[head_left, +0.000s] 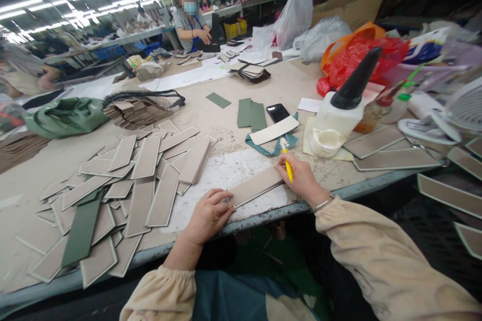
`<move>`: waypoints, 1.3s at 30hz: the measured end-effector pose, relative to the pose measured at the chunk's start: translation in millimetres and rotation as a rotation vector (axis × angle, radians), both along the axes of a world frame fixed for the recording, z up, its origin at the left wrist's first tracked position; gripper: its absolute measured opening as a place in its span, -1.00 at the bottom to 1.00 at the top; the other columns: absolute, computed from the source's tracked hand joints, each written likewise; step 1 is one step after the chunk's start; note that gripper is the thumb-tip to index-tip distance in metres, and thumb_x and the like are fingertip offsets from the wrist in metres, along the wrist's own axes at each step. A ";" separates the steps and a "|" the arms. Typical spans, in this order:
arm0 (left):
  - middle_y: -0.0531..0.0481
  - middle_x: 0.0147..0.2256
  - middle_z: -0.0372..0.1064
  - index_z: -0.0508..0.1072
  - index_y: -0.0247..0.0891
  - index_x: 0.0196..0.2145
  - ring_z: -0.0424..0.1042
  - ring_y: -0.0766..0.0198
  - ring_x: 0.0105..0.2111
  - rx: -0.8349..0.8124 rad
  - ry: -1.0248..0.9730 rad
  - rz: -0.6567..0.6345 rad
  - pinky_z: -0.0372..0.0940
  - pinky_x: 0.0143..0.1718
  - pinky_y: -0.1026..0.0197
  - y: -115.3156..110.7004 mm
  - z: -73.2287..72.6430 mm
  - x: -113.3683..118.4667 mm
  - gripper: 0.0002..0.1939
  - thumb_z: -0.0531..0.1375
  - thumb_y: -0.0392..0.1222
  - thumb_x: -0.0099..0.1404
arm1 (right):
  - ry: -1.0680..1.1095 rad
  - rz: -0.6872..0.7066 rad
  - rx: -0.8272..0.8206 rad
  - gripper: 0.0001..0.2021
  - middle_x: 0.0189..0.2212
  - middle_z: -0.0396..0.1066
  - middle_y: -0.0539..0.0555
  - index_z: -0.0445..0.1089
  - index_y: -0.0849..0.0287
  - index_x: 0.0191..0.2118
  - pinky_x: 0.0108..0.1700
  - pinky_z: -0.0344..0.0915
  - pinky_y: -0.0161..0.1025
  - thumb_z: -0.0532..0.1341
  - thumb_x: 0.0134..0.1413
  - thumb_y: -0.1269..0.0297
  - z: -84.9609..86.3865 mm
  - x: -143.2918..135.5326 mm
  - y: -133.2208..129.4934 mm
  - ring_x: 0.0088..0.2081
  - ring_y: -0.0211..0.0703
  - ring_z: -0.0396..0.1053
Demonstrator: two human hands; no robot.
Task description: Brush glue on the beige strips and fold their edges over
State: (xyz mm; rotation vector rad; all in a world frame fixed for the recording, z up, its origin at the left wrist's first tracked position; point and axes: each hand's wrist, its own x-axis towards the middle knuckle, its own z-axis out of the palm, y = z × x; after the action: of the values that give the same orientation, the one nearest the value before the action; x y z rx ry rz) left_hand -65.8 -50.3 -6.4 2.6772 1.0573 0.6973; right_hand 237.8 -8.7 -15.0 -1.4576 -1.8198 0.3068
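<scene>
Strip (256,183), tan, near edge of desk (222,128). Hands apart: left hand (213,210) closed on its left end, likely to keep it still; right hand (303,178) wrapped round yellow tool (288,165), touching right end. Left, big messy pile (145,158), crowding the space. Right, white bottle (337,120), in the way. Farther, green strips (244,113), black phone (277,113).

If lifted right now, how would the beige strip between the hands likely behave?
The beige strip is probably fairly stiff, as its edges run straight from the left hand to the right hand. It looks thin, so likely light for its size. Its flat shape should make rolling unlikely.
</scene>
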 end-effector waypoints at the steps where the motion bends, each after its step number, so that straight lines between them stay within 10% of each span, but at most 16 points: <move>1: -0.09 -0.15 0.46 0.55 -0.22 -0.41 0.35 0.15 -0.14 0.001 0.003 0.006 0.35 -0.08 0.05 -0.2 0.3 0.1 -0.85 0.20 -0.24 0.28 | 0.002 0.003 0.002 -0.97 -0.46 0.42 0.03 0.29 0.09 -0.34 -0.39 0.22 -0.26 0.15 0.09 0.28 -0.1 0.1 0.1 -0.47 -0.12 0.39; 39: -0.05 -0.31 0.44 0.54 -0.24 -0.40 0.36 0.26 -0.28 -0.024 0.018 -0.009 0.33 -0.06 0.09 -0.9 4.1 1.6 -0.84 0.17 -0.24 0.31 | 0.012 -0.008 0.031 -0.95 -0.50 0.39 -0.01 0.28 0.11 -0.35 -0.40 0.19 -0.28 0.18 0.08 0.29 -3.3 2.9 0.8 -0.48 -0.15 0.38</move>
State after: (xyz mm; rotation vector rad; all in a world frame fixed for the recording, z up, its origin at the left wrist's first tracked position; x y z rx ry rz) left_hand -64.1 -51.2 -2.3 2.6708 1.0508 0.6558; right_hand 240.6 -8.0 -18.3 -1.4386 -1.8010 0.2807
